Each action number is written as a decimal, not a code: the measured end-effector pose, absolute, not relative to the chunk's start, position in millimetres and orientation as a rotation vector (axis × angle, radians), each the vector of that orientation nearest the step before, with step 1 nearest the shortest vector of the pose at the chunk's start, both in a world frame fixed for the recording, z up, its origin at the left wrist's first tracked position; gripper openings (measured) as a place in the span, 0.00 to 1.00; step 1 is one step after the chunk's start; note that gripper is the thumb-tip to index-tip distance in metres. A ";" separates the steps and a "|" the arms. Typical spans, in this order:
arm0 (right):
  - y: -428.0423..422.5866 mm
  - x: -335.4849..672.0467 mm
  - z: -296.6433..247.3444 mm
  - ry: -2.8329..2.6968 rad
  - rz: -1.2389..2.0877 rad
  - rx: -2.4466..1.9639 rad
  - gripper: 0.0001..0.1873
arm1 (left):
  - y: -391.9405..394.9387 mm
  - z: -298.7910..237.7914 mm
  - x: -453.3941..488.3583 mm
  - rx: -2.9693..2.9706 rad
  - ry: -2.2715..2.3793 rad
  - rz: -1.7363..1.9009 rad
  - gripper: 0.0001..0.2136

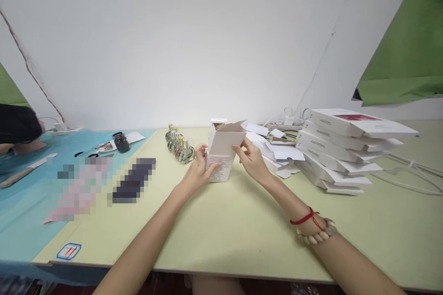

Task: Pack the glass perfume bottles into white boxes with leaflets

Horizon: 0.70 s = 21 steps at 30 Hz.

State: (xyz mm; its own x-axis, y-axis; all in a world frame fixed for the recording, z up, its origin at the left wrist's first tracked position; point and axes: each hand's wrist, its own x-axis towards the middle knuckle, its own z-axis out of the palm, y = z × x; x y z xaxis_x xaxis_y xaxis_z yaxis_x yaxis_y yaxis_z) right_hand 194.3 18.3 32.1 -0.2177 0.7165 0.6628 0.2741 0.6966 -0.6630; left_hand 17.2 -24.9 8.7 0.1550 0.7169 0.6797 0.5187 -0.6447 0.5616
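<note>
The left hand (199, 170) is closed around the near left side of a small white box (223, 150), thumb on the printed front face. The right hand (251, 159) grips the same box on its right edge, fingers near the top flap, which stands open. The box is held upright just above the tabletop (242, 226), in the middle and toward the far side.

Just left of the box a cluster of little glass bottles (180, 147) with gold caps stands on the tabletop. To the right lie loose white cards (280, 152), and beyond them a stack of flat white cartons (339, 147). A shell bracelet (316, 236) and a red string (306, 217) circle the right wrist. On the far left a blue cloth (27, 203) covers the surface, with a dark jar (121, 142) on it and another person's arm (17, 129) at the edge.
</note>
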 end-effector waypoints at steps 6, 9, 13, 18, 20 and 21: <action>10.5 194.7 40.4 -1.826 0.376 -0.778 0.16 | -26.2 8.3 19.2 2.108 1.326 1.446 0.20; 8.8 195.2 43.4 -1.847 0.319 -0.774 0.15 | -26.8 9.0 19.7 2.049 1.388 1.473 0.18; 10.8 196.6 42.9 -1.884 0.236 -0.806 0.15 | -27.3 8.6 21.2 2.020 1.400 1.530 0.19; 13.6 200.1 42.8 -1.931 0.124 -0.811 0.16 | -26.5 8.3 19.6 2.063 1.381 1.477 0.22; 14.1 201.2 42.9 -1.942 0.084 -0.808 0.16 | -26.7 8.8 18.8 2.079 1.382 1.457 0.23; 14.3 201.4 42.6 -1.948 0.062 -0.809 0.16 | -27.0 9.1 18.7 2.083 1.381 1.452 0.23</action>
